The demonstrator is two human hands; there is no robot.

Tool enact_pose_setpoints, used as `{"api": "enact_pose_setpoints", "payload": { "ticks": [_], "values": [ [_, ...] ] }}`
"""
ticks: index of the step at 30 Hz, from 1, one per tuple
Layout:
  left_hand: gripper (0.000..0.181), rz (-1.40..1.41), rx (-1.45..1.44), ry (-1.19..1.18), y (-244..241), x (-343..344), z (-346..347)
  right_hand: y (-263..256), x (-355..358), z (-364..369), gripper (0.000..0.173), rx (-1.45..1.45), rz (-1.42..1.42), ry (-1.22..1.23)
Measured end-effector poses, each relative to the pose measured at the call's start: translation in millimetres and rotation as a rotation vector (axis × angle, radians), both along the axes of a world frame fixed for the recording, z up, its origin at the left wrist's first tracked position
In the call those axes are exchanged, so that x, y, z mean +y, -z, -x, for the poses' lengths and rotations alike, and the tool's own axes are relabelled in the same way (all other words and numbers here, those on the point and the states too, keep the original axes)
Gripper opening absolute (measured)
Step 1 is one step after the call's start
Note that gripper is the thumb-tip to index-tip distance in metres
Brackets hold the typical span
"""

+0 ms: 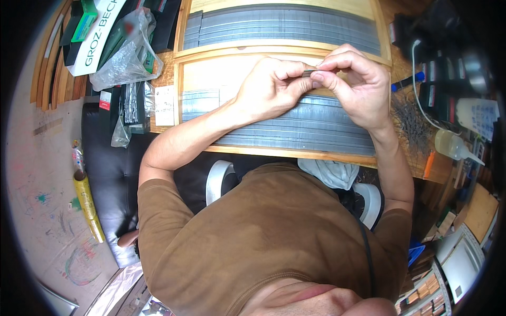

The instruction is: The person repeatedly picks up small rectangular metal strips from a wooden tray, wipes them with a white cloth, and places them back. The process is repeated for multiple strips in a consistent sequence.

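Observation:
My left hand (272,85) and my right hand (357,85) meet above the nearer wooden tray (292,152). Between their thumbs and forefingers they pinch a thin, dark metal piece (309,72), mostly covered by the fingertips. Whether it is one piece or a few cannot be seen. Beneath the hands, tightly packed rows of thin grey metal parts (296,132), probably knitting-machine needles, fill the tray's near side. A shorter stack (200,100) of them lies at its left, partly behind my left forearm. Bare pale wood shows at the tray's back.
Behind stands a second wooden tray (284,46) with similar rows (284,25). To the right lie loose dark needles (413,118), a blue-and-black tool (407,81), a white cable (420,94) and a squeeze bottle (450,145). Leftward are a Groz-Beckert box (93,47) and a plastic bag (126,59).

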State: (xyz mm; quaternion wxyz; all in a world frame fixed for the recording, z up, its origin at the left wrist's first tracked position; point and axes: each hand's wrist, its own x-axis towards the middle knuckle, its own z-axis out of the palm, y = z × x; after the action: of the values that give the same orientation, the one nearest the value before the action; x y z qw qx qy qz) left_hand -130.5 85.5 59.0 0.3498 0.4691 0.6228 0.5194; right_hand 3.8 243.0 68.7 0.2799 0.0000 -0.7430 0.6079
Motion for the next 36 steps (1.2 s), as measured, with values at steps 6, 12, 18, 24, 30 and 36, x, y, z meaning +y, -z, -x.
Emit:
{"api": "enact_pose_setpoints", "payload": {
  "ticks": [6,12,18,24,30,36],
  "values": [
    [0.024,0.063,-0.005,0.012,-3.0,-0.3,0.2,1.0,0.2,-0.3,0.011,-0.005,-0.003,0.002],
    [0.024,0.089,0.0,0.003,0.9,-1.0,0.5,0.3,-0.8,-0.2,0.01,-0.005,0.011,0.01],
    [0.024,0.094,-0.018,0.005,-3.2,0.0,0.6,-1.8,-1.3,-1.8,0.007,-0.041,-0.004,0.042],
    [0.023,0.07,-0.046,-0.006,1.6,-0.4,0.5,-8.9,-1.3,-1.4,0.005,-0.025,-0.228,0.09],
    [0.023,0.124,-0.037,-0.04,-6.5,1.0,-1.4,-8.2,-2.2,-1.5,0.003,-0.032,-0.225,0.139],
    [0.024,0.012,-0.154,-0.068,4.7,2.6,-2.6,-30.5,16.2,-24.0,0.008,-0.037,-0.248,0.236]
  ]
}}
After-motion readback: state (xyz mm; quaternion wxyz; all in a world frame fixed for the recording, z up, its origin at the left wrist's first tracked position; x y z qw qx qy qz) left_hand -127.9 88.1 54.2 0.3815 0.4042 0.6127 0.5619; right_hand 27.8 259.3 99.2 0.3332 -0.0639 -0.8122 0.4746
